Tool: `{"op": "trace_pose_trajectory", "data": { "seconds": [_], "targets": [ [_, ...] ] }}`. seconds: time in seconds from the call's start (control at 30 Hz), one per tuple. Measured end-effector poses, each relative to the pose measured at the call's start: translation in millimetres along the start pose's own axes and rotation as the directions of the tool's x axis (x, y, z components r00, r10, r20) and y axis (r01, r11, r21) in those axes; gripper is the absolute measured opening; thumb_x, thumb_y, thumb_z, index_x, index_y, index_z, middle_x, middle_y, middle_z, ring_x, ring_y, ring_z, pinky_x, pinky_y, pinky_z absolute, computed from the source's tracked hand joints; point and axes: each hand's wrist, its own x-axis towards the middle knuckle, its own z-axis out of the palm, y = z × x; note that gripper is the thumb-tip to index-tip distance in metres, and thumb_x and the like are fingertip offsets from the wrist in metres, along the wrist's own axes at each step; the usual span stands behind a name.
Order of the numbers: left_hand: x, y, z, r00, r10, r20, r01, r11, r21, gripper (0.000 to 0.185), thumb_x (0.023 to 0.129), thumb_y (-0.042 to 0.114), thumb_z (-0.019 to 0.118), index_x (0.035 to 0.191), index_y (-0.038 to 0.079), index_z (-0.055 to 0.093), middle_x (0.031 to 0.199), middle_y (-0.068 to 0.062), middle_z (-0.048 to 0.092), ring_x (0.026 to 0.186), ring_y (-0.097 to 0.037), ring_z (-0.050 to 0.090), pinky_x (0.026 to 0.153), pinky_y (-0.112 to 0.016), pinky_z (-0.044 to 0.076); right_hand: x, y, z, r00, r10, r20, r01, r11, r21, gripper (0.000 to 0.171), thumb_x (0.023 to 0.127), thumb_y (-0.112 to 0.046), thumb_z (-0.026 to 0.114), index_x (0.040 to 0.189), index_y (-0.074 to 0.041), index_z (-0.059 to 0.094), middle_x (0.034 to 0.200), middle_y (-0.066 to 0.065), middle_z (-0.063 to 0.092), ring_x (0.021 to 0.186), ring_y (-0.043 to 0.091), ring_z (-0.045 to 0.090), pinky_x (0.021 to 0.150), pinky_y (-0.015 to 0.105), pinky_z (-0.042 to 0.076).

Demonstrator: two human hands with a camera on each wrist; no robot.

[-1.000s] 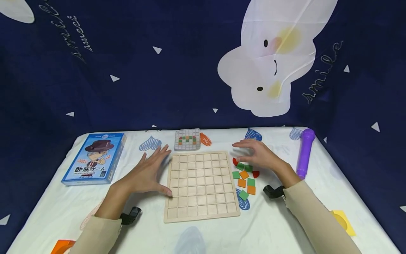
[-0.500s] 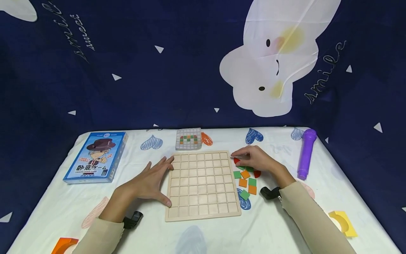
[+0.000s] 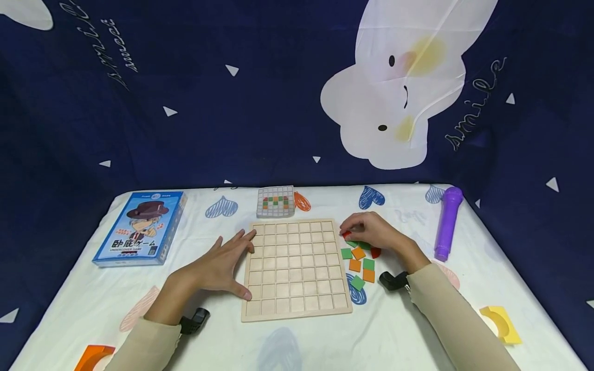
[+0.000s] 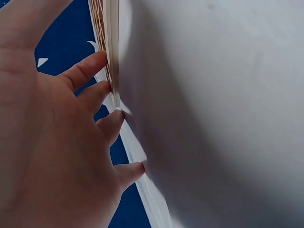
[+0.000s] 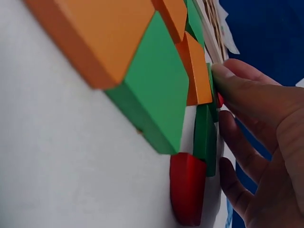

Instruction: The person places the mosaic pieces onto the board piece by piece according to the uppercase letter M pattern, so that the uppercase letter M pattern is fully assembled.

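A pale wooden grid board (image 3: 297, 268) lies flat in the middle of the white tablecloth. My left hand (image 3: 230, 262) lies flat beside it, its straight fingers (image 4: 90, 69) touching the board's left edge (image 4: 111, 47). Just right of the board is a loose pile of green, orange and red tiles (image 3: 359, 265). My right hand (image 3: 366, 232) hovers over the pile's far end, fingers curled, and pinches a small red tile (image 3: 346, 235) by the board's top right corner. In the right wrist view the thumb (image 5: 237, 83) meets the tile edges beside a green tile (image 5: 156, 95) and another red tile (image 5: 187, 190).
A blue game box (image 3: 139, 226) lies at the left. A small pattern card (image 3: 276, 201) sits behind the board. A purple toy microphone (image 3: 446, 221) lies at the right. A yellow curved block (image 3: 501, 323) and an orange one (image 3: 93, 356) sit near the front corners. Dark blue cloth hangs behind.
My right hand came down onto the far end of the tile pile and curled its fingers round the red tile. My left hand slid right until it touched the board's edge.
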Motion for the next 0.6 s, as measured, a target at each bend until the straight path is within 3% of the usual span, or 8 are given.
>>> {"op": "trace_pose_trajectory", "data": {
  "seconds": [0.07, 0.17, 0.6],
  "targets": [
    [-0.1, 1.2, -0.3, 1.0, -0.002, 0.006, 0.002, 1.0, 0.0, 0.092, 0.055, 0.065, 0.091, 0.122, 0.017, 0.051, 0.172, -0.013, 0.021, 0.159, -0.045, 0.015, 0.118, -0.082, 0.01, 0.5, 0.0, 0.0, 1.0, -0.014, -0.003, 0.014, 1.0, -0.01, 0.011, 0.089, -0.014, 0.078, 0.099, -0.019, 0.079, 0.111, -0.002, 0.076, 0.107, 0.016, 0.068, 0.095, 0.029, 0.057],
    [0.2, 2.2, -0.8, 1.0, -0.004, 0.015, 0.004, 1.0, -0.004, 0.087, 0.054, 0.066, 0.091, 0.116, 0.018, 0.052, 0.171, -0.016, 0.021, 0.159, -0.047, 0.015, 0.117, -0.083, 0.01, 1.3, -0.3, -0.6, 0.999, -0.032, -0.012, 0.031, 0.999, -0.03, 0.004, 0.089, -0.016, 0.079, 0.093, -0.017, 0.079, 0.106, -0.003, 0.075, 0.103, 0.014, 0.067, 0.092, 0.025, 0.055],
    [2.7, 5.4, -0.9, 0.998, -0.039, 0.05, 0.039, 0.999, 0.01, 0.09, 0.047, 0.068, 0.092, 0.111, 0.02, 0.051, 0.172, -0.016, 0.02, 0.159, -0.047, 0.014, 0.115, -0.085, 0.01, 2.2, -3.2, -1.2, 1.0, -0.026, -0.014, 0.025, 0.996, -0.09, 0.007, 0.087, -0.02, 0.08, 0.089, -0.014, 0.081, 0.099, -0.005, 0.071, 0.095, 0.011, 0.063, 0.089, 0.024, 0.054]
  ]
}}
